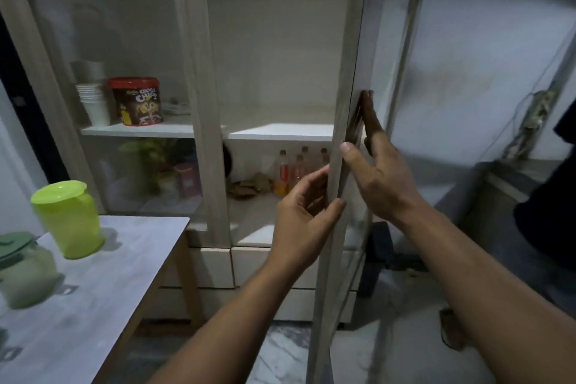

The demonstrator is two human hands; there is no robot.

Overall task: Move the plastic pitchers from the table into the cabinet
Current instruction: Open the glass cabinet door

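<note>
A lime-green plastic pitcher (70, 220) with a lid stands on the grey table (103, 284) at the left. Nearer me, at the table's left edge, sits a pale green pitcher (25, 274) with a dark green lid. The tall cabinet (199, 72) stands behind the table, and its right glass door (339, 227) is swung out towards me. My left hand (304, 212) grips the door's edge from the left. My right hand (377, 165) lies flat on the door's outer side, thumb hooked over the edge. The right half's middle shelf (280, 131) is bare.
Behind the shut left door stand stacked white cups (93, 103) and a red-lidded cereal tub (137, 101). Several bottles (293, 170) stand on the lower right shelf. Drawers run along the cabinet's base. A dark-clothed person (551, 227) is at the right edge.
</note>
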